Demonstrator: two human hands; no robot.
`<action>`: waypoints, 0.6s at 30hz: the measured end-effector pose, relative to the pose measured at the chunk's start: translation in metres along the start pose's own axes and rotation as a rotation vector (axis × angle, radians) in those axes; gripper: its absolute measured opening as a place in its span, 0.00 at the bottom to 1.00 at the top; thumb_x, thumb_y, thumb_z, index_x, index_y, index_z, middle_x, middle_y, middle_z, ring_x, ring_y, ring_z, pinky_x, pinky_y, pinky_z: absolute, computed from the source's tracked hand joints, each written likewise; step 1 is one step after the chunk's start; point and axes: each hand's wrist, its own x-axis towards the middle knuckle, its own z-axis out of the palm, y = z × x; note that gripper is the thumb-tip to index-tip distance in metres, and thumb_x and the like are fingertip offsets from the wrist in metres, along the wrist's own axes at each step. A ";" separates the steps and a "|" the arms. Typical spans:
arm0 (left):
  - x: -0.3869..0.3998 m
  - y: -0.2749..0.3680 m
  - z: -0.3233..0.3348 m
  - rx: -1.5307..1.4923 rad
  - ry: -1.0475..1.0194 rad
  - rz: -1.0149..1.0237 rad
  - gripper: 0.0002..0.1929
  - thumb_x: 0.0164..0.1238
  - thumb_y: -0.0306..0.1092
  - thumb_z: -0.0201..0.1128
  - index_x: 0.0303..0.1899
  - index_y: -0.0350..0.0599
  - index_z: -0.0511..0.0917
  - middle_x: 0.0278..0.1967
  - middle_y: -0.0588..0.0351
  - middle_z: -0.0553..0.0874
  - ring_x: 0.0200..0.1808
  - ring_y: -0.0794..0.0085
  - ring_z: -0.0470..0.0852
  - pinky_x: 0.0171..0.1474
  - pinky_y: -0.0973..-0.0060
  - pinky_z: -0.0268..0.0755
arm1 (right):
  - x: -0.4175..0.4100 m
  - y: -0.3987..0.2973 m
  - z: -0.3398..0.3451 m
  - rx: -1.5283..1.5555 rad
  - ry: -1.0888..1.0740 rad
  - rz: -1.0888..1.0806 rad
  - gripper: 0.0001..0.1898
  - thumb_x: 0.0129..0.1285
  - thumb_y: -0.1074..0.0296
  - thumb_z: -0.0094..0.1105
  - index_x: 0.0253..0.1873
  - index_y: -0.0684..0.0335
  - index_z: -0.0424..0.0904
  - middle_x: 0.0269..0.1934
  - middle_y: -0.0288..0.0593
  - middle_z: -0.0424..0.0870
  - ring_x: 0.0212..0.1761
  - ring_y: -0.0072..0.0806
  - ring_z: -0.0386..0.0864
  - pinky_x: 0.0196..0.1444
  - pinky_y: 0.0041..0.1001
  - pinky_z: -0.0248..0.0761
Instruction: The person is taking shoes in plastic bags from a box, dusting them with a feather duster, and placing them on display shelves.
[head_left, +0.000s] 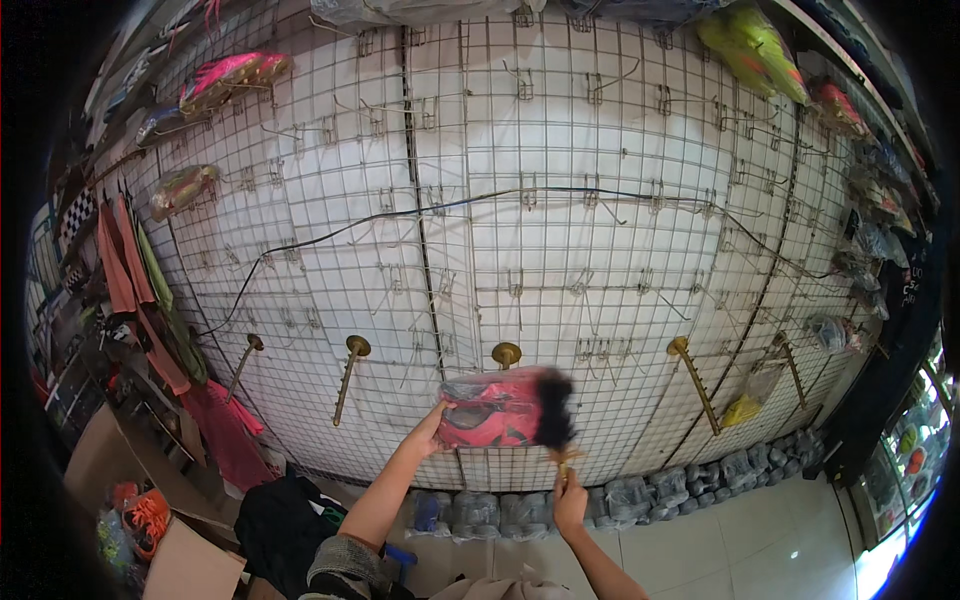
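My left hand (429, 433) holds the left end of a pair of pink-red shoes in a clear plastic bag (487, 412), raised in front of the wire grid wall. My right hand (570, 501) is closed around the handle of a dark feather duster (553, 409), whose bristles are blurred and overlap the right end of the bag. A brass-coloured wall hook (506, 352) shows just above the bag.
Wire grid panels (600, 247) with hooks cover the wall ahead. Wrapped dumbbells (628, 501) line its foot. A cardboard box (191, 559) and a black cloth (281, 529) lie at lower left. Bagged shoes (754, 52) hang at upper right, clothes (120, 262) at left.
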 end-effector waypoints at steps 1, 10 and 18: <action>-0.001 -0.001 0.000 -0.001 0.001 -0.001 0.27 0.56 0.61 0.54 0.46 0.49 0.74 0.32 0.54 0.82 0.28 0.69 0.79 0.27 0.75 0.73 | -0.003 -0.003 0.000 -0.003 -0.066 -0.100 0.13 0.64 0.63 0.50 0.48 0.65 0.70 0.28 0.55 0.80 0.28 0.51 0.78 0.28 0.44 0.70; 0.003 -0.016 0.005 0.032 0.155 0.094 0.28 0.56 0.60 0.52 0.47 0.46 0.74 0.33 0.54 0.81 0.27 0.69 0.77 0.25 0.74 0.72 | -0.023 0.009 0.001 -0.037 -0.061 -0.103 0.12 0.65 0.61 0.49 0.48 0.61 0.69 0.28 0.56 0.78 0.27 0.54 0.76 0.27 0.44 0.69; -0.011 -0.006 0.017 0.276 0.264 0.132 0.27 0.54 0.59 0.55 0.38 0.40 0.78 0.29 0.54 0.81 0.26 0.69 0.80 0.24 0.73 0.73 | -0.004 -0.005 0.009 0.148 0.079 0.032 0.14 0.66 0.62 0.47 0.50 0.66 0.67 0.21 0.62 0.74 0.26 0.58 0.74 0.27 0.47 0.66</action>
